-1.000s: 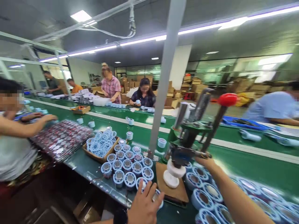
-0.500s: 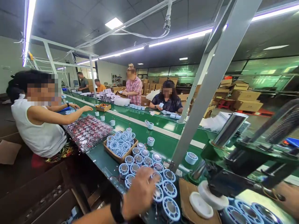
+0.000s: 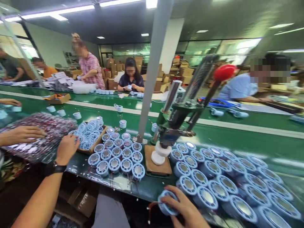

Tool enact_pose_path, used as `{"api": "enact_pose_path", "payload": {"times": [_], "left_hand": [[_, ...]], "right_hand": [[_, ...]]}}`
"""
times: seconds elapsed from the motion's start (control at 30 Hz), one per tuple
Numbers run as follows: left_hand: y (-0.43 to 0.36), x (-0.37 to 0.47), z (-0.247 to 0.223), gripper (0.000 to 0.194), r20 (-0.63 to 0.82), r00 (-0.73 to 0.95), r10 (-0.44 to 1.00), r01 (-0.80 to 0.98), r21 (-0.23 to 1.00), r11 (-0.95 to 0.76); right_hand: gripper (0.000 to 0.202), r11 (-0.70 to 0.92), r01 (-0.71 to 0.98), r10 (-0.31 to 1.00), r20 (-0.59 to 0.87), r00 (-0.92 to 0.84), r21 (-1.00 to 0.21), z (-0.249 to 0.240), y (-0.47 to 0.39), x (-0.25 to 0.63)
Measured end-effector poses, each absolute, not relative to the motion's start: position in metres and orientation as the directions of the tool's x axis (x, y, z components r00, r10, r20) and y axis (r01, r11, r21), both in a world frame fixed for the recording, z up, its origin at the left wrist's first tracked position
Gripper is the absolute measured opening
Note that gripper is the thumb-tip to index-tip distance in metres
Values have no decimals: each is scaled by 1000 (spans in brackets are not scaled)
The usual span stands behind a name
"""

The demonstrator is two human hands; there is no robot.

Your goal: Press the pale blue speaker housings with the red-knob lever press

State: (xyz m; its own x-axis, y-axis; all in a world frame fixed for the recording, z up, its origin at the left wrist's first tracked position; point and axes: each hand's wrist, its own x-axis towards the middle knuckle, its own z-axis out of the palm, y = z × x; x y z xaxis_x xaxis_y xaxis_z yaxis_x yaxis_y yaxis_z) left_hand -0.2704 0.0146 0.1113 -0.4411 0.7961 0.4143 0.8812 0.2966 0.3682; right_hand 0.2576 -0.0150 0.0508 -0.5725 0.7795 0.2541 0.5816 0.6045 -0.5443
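My left hand (image 3: 66, 148) is at the left edge of a cardboard box (image 3: 104, 132) heaped with light blue plastic rings (image 3: 91, 131). Its fingers close at the edge of one ring, partly hidden by the hand. Low at the table's front edge, my right hand (image 3: 184, 204) grips a light blue round speaker-like part (image 3: 166, 202), with thin wires hanging from it. Between the hands stand rows of similar parts with silver discs on top (image 3: 116, 152). A hand press (image 3: 169, 136) with white round pads stands beside them.
Many more blue round parts (image 3: 218, 190) cover the table at right. A metal post (image 3: 152, 72) rises behind the press. At left, a co-worker's hand (image 3: 23, 135) is over a bagged pile of small wired pieces (image 3: 54, 122). Other people sit across the green conveyor (image 3: 228, 126).
The view has swung right. My left hand has moved from the rows of round parts to the box of rings. My right hand has come from beside the press, now holding a blue part.
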Motion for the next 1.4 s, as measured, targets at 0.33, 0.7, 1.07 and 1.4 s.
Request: {"api": "enact_pose_path", "payload": {"times": [0.33, 0.7, 1.07, 1.4], "left_hand": [[-33, -23, 61, 49, 49, -213, 976, 303, 953, 18], [-34, 51, 38, 38, 70, 189, 979, 673, 717, -181], [-22, 32, 21, 64, 210, 348, 914, 639, 660, -395], [-31, 47, 13, 81, 254, 77, 964, 668, 705, -239]], "right_hand": [[30, 506, 386, 859, 489, -148, -771, -16, -13, 198], [60, 509, 397, 853, 510, -114, -763, -32, -21, 201], [72, 483, 236, 857, 401, -322, -843, -12, -13, 206], [65, 451, 543, 806, 584, 92, -708, -46, -31, 172]]}}
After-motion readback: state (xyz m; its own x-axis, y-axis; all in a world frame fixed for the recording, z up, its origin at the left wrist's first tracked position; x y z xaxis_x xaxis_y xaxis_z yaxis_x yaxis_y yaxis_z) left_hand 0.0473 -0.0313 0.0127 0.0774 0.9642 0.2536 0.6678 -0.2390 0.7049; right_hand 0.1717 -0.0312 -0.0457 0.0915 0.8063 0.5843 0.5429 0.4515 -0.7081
